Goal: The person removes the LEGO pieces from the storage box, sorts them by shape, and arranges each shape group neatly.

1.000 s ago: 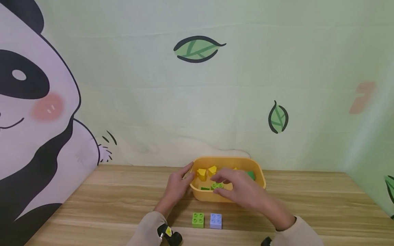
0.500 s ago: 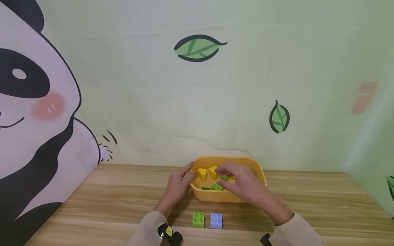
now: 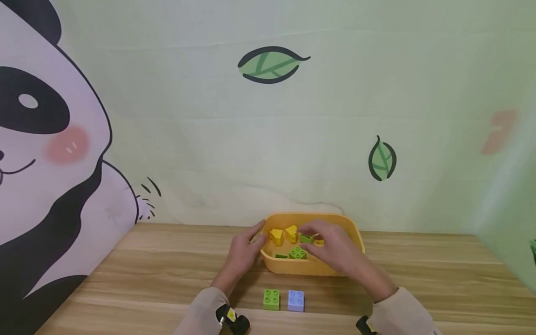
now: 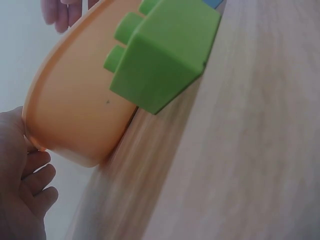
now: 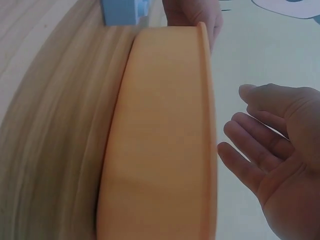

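A yellow plastic bin point(image 3: 293, 267) stands on the table in the head view. My left hand point(image 3: 240, 251) holds its left end, with thumb and forefinger at the rim; in the left wrist view, the other fingers curl beside the outer wall. Over the bin's right half hovers my right hand point(image 3: 335, 244), its fingers loosely bent and apart, holding nothing. Near its fingertips lie a studded green brick point(image 3: 297, 253) and a darker green piece point(image 3: 306, 238). Two yellow bricks point(image 3: 276, 237) are farther left inside. My right hand hides part of the contents.
In front of the bin, a light green four-stud brick point(image 3: 271, 300) and a blue four-stud brick point(image 3: 296, 301) sit side by side, slightly apart. A pale green cloth backdrop point(image 3: 209, 139) with a panda and leaves rises behind the wooden table point(image 3: 418, 279).
My right hand has shifted slightly right and its fingers have drawn back, uncovering the darker green piece and more of the studded green brick. My left hand has stayed at the bin's end.
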The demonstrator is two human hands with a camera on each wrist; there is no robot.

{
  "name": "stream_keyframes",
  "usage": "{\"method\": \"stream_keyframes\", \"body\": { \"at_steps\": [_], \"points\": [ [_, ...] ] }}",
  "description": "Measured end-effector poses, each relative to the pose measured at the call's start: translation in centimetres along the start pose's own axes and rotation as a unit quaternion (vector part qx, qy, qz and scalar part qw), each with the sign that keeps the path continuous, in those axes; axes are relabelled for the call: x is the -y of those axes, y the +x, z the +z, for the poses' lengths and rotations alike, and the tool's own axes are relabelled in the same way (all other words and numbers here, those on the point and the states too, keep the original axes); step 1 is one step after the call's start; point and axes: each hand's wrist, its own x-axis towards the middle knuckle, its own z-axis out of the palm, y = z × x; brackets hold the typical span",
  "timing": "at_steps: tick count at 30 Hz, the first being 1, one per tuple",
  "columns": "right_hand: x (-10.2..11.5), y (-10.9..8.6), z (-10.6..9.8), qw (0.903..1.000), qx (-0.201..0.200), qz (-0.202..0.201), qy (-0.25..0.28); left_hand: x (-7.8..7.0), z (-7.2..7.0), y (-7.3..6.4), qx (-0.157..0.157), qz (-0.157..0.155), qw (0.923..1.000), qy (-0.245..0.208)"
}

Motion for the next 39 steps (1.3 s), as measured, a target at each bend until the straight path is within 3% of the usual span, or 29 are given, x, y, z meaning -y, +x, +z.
{"method": "stream_keyframes", "body": {
  "at_steps": [10, 16, 39],
  "points": [
    [-1.0, -0.2, 0.7, 0.9996, 0.017, 0.023, 0.002, 0.1, 0.2, -0.2, -0.002, -0.004, 1.0000, -0.005],
    [-1.5, -0.1, 0.7, 0.9992, 0.035, 0.017, 0.012, 0.0, 0.3, -0.1, -0.002, -0.001, 1.0000, -0.007],
    [-3.7, 2.4, 1.4, 0.9884, 0.136, 0.060, 0.029, -0.2, -0.1, -0.1, 0.004, -0.009, 0.9999, -0.006]
  ]
}}
